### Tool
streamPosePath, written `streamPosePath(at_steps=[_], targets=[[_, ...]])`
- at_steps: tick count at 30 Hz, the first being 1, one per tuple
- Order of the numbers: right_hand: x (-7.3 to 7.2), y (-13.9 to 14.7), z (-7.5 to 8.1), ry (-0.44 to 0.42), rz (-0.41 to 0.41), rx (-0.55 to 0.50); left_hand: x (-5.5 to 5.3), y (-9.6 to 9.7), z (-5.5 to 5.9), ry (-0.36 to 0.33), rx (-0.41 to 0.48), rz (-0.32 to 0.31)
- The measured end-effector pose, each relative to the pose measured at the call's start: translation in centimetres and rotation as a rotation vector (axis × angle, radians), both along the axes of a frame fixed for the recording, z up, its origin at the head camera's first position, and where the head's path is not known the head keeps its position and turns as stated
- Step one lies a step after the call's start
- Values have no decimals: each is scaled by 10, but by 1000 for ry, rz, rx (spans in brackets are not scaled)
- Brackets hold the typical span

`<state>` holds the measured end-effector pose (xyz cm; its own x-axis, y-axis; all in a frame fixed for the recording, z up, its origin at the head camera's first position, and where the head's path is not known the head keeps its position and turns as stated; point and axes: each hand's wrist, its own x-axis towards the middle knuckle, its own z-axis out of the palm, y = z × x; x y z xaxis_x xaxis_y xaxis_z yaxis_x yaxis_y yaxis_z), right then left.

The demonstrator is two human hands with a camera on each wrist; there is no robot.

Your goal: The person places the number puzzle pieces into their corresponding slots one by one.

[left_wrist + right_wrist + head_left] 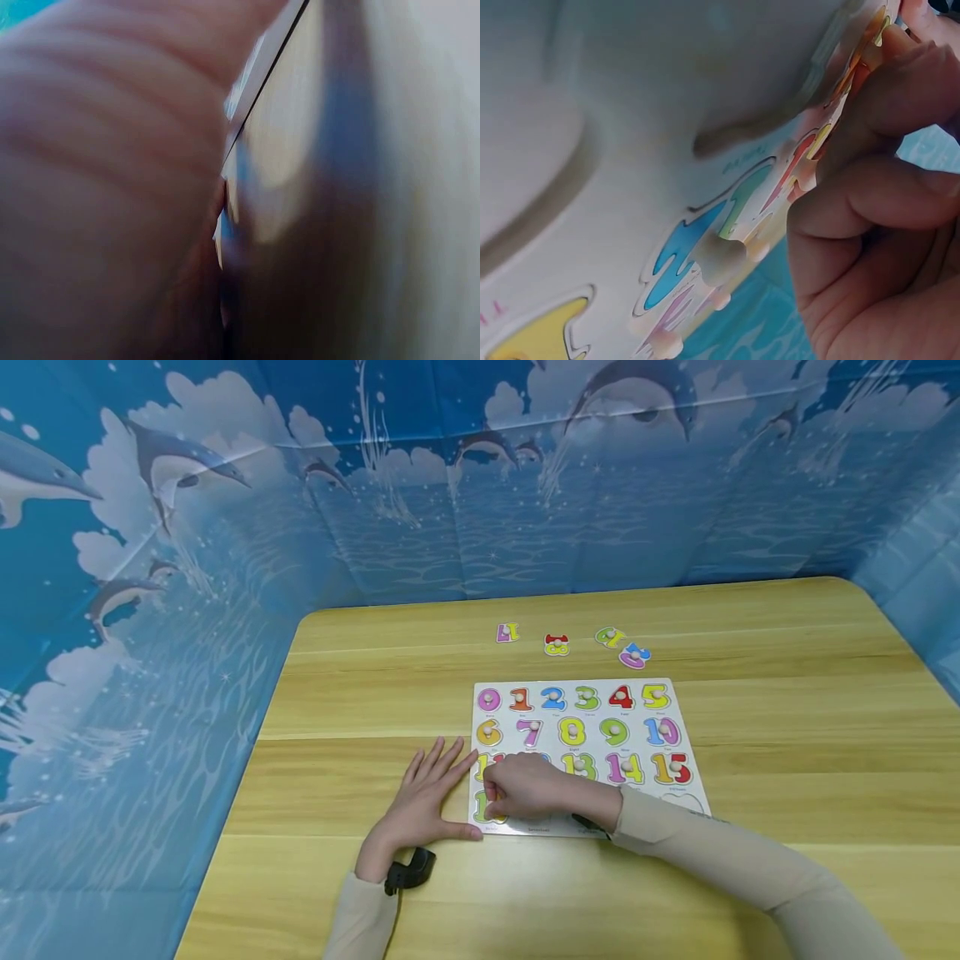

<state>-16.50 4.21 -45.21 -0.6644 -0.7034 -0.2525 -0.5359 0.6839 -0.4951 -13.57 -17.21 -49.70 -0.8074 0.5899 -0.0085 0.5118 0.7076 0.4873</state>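
Note:
A white number puzzle board (636,732) lies on the table, filled with coloured, knobbed number pieces in its upper rows. At its lower left, my right hand (528,785) pinches at the number 16 piece (482,807) with curled fingers; they partly cover it, and the knob is hidden. The right wrist view shows the thumb and fingers (877,202) bent close above the board. My left hand (420,802) lies spread flat beside the board's left edge, its thumb and a fingertip touching that edge. In the left wrist view, blurred skin fills much of the frame.
Loose pieces lie beyond the board: a purple-and-yellow one (507,632), a red-and-yellow one (557,645), a green-and-yellow one (610,637) and a blue-and-purple one (635,656). Bare recesses (682,802) show in the bottom row. A dolphin-print curtain (510,543) borders the wooden table (360,693).

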Motion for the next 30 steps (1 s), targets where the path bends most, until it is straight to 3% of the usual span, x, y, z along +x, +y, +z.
streamPosePath(at_steps=[22, 26, 30], targets=[[-7, 0, 3, -28, 35, 11, -1, 1, 1, 11, -1, -6], [-27, 3, 8, -36, 44, -33, -1, 1, 2, 13, -8, -13], [-71, 6, 16, 18, -28, -106, -1, 2, 3, -2, -9, -3]])
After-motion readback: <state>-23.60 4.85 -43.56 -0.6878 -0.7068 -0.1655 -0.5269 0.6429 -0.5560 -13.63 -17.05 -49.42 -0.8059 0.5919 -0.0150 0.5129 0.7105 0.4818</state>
